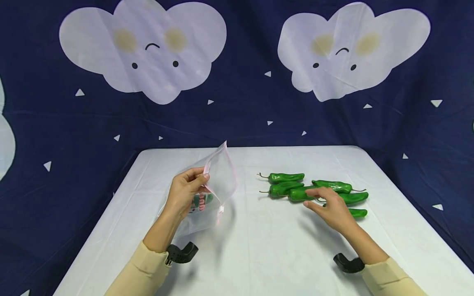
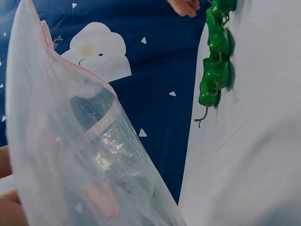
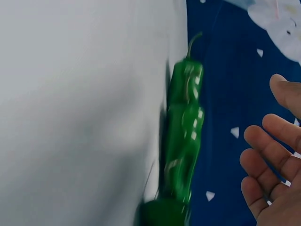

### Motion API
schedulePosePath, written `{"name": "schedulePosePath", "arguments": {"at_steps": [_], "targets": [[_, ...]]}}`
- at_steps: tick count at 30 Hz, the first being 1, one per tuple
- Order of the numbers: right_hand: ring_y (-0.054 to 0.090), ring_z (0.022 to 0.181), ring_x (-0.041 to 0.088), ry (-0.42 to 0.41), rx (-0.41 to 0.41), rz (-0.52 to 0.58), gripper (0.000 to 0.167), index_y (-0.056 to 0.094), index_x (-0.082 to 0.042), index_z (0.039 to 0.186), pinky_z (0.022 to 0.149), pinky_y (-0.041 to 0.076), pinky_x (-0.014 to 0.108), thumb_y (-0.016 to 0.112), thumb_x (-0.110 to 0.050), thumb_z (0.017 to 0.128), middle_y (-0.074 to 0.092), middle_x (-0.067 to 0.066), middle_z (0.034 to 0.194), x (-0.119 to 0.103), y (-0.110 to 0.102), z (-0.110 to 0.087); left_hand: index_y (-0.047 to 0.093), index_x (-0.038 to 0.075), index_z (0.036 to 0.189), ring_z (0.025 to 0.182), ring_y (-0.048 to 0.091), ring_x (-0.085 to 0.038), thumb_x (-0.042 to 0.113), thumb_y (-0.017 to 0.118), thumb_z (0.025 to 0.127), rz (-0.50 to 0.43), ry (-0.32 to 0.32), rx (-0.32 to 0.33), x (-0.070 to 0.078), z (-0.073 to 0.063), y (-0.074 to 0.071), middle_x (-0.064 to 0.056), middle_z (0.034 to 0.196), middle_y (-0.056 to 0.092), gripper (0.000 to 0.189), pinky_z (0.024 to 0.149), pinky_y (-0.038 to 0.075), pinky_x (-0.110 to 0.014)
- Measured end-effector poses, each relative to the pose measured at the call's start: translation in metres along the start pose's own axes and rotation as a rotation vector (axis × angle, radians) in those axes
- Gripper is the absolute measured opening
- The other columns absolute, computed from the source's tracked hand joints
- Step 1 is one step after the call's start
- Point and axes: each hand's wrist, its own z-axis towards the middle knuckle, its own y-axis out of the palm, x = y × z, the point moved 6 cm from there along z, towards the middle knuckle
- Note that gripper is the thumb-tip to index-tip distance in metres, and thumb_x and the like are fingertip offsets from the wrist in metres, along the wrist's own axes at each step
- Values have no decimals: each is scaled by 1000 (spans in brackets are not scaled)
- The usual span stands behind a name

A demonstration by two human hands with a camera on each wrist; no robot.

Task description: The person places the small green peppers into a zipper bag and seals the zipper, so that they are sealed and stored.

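My left hand (image 1: 184,191) pinches a clear zip bag (image 1: 224,172) by its pink-edged mouth, thumb in front and fingers behind. The mouth gapes toward the right, and a green and pink patch (image 1: 201,202) shows through the plastic. In the left wrist view the bag (image 2: 70,141) fills much of the picture. Several green chili peppers (image 1: 283,189) lie on the right side of the table. Over them hovers my right hand (image 1: 331,207), fingers loosely bent and thumb apart. The right wrist view shows that hand (image 3: 277,165) holding nothing, beside a row of peppers (image 3: 186,122).
A white-covered table (image 1: 259,250) lies under both hands. Behind it hangs a dark blue cloth (image 1: 244,119) with pale clouds and small triangles. Each wrist wears a black camera mount, one at the left (image 1: 182,253) and one at the right (image 1: 349,264).
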Motion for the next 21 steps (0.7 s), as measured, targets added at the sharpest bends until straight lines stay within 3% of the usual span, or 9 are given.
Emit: {"name": "schedulePosePath", "arguments": {"at_steps": [5,8,14,21], "targets": [[51,93,14,43,12,-35,33,67,-12,111,78,40,34,73,-28,82,67,5,105,18,-10,-13,56,-11,119,69,60,-12,6,61,91,-4,3,-3,0,0,0,3,80,58,33,63,59,-23],[49,98,14,64,20,-36,34,66,-10,110,81,40,39,73,-27,82,67,8,110,27,-15,-18,56,-11,119,69,60,-12,6,60,91,-6,3,-4,0,0,0,3,80,58,34,63,59,-23],[50,106,29,83,25,-34,35,65,-7,111,85,41,51,73,-26,83,65,14,112,43,-22,-26,55,-11,120,70,60,-12,6,60,91,-12,-2,-9,-1,-1,1,3,80,58,34,63,59,-23],[46,112,42,104,16,-39,36,64,-4,111,90,33,59,73,-25,83,62,21,113,58,-36,-35,54,-12,120,71,60,-14,6,60,91,-22,8,-17,1,-1,1,2,81,58,35,63,59,-22]]}}
